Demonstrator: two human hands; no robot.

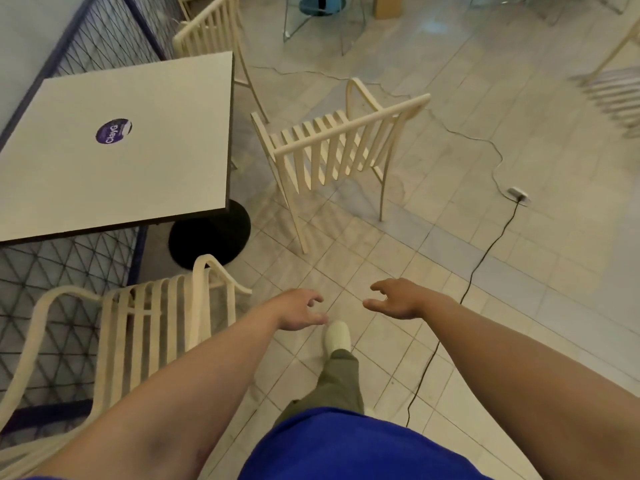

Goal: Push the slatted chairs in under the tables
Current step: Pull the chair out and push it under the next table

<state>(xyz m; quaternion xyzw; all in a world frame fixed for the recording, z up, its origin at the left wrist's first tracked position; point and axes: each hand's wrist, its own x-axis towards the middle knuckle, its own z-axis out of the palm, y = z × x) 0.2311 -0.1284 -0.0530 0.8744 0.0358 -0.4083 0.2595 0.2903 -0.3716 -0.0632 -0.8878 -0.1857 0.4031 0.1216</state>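
A cream slatted chair [341, 143] stands on the tiles, pulled out to the right of a white square table [114, 174], its back toward me. A second slatted chair [152, 327] sits at the table's near side, lower left. A third one [211, 29] stands at the far side. My left hand [299, 310] and my right hand [394, 299] reach forward over the floor, fingers apart, holding nothing, well short of the pulled-out chair.
The table stands on a black round base [211, 233] and bears a purple sticker [113, 130]. A blue-framed mesh fence [69, 271] runs along the left. A black cable [485, 251] crosses the floor to a floor socket [518, 195]. Another slatted chair [613, 91] is at the right edge.
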